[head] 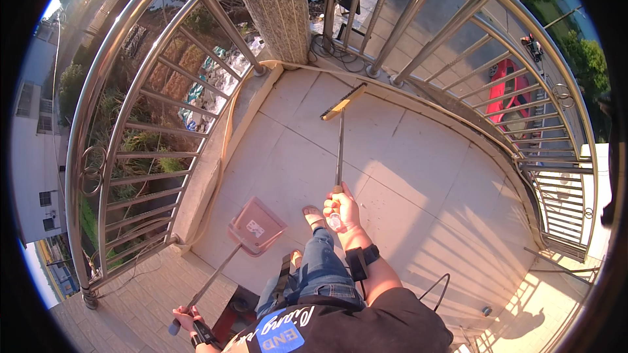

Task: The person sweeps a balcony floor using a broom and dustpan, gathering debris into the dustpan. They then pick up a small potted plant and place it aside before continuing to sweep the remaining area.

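My right hand [341, 208] is closed around the upper end of a broom handle [340, 152], in front of my body. The handle runs away from me to a yellow broom head [338, 103] with dark bristles, on the tiled floor towards the far corner. At lower left, my left hand [187, 317] grips the end of the long handle [213, 274] of a dustpan. Its pink pan [256, 228], bearing a white label, is left of my feet; whether it touches the floor I cannot tell.
Metal railings [142, 90] stand along the balcony's left side and curve round the right. A stone pillar [274, 14] rises at the far corner. A pale hose [226, 142] follows the left ledge. Small debris specks the floor tiles [417, 152]. A black and red object [240, 306] sits beside me.
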`<state>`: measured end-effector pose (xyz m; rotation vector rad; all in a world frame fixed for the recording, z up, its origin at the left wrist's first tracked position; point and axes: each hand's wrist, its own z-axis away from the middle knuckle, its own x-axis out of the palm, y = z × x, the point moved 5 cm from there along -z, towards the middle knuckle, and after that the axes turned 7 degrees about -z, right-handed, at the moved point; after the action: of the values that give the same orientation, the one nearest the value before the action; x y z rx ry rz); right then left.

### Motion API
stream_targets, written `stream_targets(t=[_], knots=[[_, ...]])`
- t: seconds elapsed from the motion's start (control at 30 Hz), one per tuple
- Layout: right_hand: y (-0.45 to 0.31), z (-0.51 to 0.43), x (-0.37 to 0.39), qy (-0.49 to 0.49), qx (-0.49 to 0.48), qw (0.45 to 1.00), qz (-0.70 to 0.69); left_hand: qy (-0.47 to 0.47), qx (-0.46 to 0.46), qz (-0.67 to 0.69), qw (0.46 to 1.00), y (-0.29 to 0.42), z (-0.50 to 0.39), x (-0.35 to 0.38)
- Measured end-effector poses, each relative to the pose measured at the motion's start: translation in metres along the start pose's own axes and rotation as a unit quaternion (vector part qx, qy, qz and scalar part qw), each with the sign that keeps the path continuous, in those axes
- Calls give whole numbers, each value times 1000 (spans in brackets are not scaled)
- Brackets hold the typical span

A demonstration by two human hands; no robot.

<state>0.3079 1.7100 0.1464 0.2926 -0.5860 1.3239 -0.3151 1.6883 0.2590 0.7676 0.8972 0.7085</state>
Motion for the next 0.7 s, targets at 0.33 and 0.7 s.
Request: stream_targets(t=[0.33,0.7], knots=[[-43,-105,0,-67,172,961,-206,15,5,-9,1000,8,19,-4],[-46,29,-60,27,9,991,129,34,14,45,998,-23,5,-61]])
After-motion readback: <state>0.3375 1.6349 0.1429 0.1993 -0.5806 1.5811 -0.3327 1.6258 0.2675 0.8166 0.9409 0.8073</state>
